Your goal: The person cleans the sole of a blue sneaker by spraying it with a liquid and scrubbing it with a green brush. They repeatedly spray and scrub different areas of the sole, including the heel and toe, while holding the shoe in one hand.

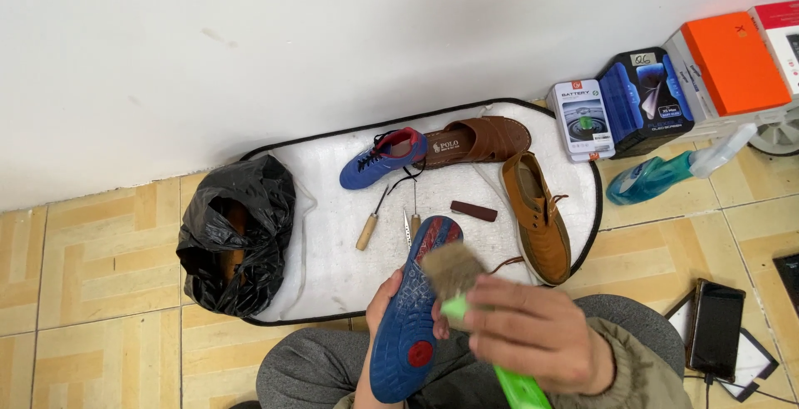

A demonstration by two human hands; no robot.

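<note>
The left hand is clamping the blue shoe sole-up over the lap, near the white mat. The right hand is closed on a green-handled brush, bristles touching the sole. Short strokes along the tread grooves, with the shoe held steady, should probably work best.

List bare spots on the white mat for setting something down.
Free: the mat's left part, between the black bag and the wooden-handled awl. A smaller patch lies between the tan shoe and the mat's right edge. Crowded: the middle, around both awls, brown block and blue shoe.
</note>
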